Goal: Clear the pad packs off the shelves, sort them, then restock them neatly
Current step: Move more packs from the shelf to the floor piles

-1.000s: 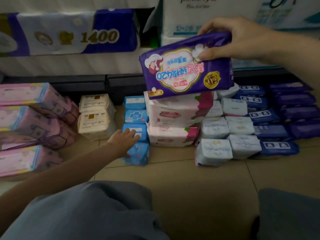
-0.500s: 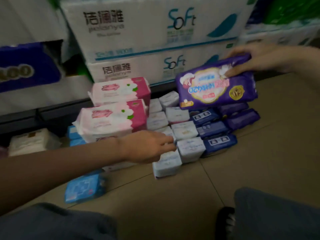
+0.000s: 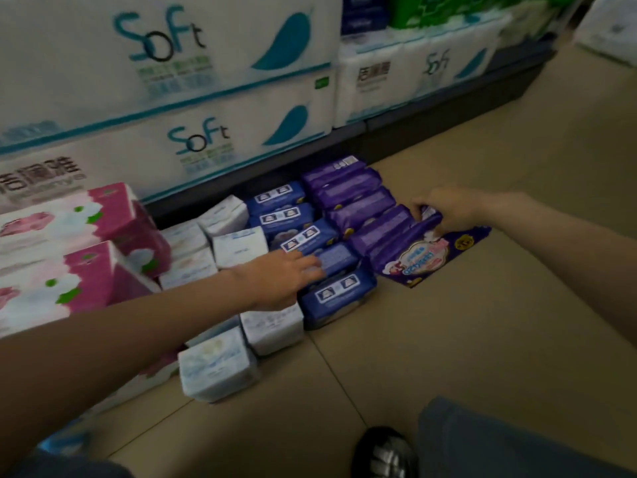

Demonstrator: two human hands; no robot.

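The right hand [image 3: 444, 212] has its fingers curled over the far edge of a purple pad pack [image 3: 427, 257], which lies flat on the floor tiles [image 3: 482, 339] at the near end of the purple row [image 3: 355, 201], just right of the dark blue row [image 3: 303, 243]. The left hand [image 3: 279, 277] reaches across the white packs [image 3: 241, 250] with fingers straight, resting on a dark blue pack and gripping nothing. To finish this placement well, I would tip the purple pack upright so it stands like its neighbours, push it snug against the last one, and use the flat left hand to steady the blue row so nothing topples
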